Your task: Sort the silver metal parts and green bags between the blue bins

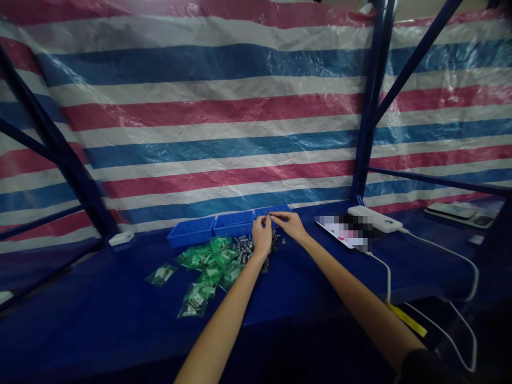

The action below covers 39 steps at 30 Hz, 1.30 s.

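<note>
Over the front of the right-hand blue bin, my left hand (262, 235) and my right hand (290, 224) meet at the fingertips. Both have their fingers pinched together, and whatever is between them is too small to make out. Below and around my left hand lies a pile of small loose grey and dark parts (244, 247), partly hidden by that hand. Left of it are several green-tinted plastic packets (208, 261) with small pieces inside. Three blue plastic bins (192, 230) stand in a row behind the packets and hands.
A phone (340, 233) with a white cable and a white power bank (375, 219) lie to the right. One clear packet (161, 274) sits apart at left, near a small white device (121, 238). Blue metal posts (366, 122) frame the blue tabletop (120, 304), backed by striped sheeting.
</note>
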Each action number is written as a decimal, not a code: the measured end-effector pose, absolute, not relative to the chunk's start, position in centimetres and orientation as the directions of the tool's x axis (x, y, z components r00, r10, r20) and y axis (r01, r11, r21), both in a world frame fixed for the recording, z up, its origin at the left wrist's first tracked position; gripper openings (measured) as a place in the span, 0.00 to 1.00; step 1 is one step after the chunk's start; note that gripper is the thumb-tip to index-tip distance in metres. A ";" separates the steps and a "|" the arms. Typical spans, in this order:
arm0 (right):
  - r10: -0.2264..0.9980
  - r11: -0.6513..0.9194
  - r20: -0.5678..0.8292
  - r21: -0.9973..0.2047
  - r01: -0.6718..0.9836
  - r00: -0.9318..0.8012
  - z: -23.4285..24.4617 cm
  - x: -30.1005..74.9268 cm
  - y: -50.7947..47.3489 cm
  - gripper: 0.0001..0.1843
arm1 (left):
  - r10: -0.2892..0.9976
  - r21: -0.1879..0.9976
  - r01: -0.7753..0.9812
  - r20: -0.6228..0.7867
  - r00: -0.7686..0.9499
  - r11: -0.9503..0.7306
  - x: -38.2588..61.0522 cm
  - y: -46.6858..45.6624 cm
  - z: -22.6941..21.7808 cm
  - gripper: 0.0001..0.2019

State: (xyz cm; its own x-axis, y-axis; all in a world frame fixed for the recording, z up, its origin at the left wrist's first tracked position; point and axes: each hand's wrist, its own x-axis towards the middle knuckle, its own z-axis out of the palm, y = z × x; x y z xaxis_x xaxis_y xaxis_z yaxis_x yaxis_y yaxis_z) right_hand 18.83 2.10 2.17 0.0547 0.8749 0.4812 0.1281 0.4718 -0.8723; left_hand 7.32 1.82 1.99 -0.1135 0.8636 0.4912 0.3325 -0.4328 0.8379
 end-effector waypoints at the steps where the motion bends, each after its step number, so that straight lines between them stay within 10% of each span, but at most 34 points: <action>1: 0.880 0.462 0.472 -0.877 0.130 0.059 2.1 18.8 2.2 0.18 | 0.863 0.840 0.324 0.491 -0.116 -0.435 7.3 1.9 1.9 0.10; 17: 0.950 0.303 0.297 -0.951 -0.059 0.101 1.8 18.0 2.3 0.17 | 0.877 0.859 0.329 0.457 -0.148 -0.392 7.3 1.8 2.1 0.08; 27: 0.865 0.285 0.393 -0.897 0.339 0.312 1.0 21.0 3.6 0.15 | 0.915 0.899 0.336 0.356 -0.190 -0.280 7.5 1.1 2.7 0.06; 34: 0.913 0.368 0.376 -0.926 0.080 0.156 1.5 20.3 3.9 0.24 | 0.919 0.903 0.331 0.348 -0.186 -0.274 7.6 1.2 2.7 0.06; 39: 0.894 0.358 0.442 -0.800 0.481 0.069 1.8 20.4 2.8 0.17 | 0.914 0.894 0.339 0.367 -0.175 -0.293 7.5 1.1 2.6 0.06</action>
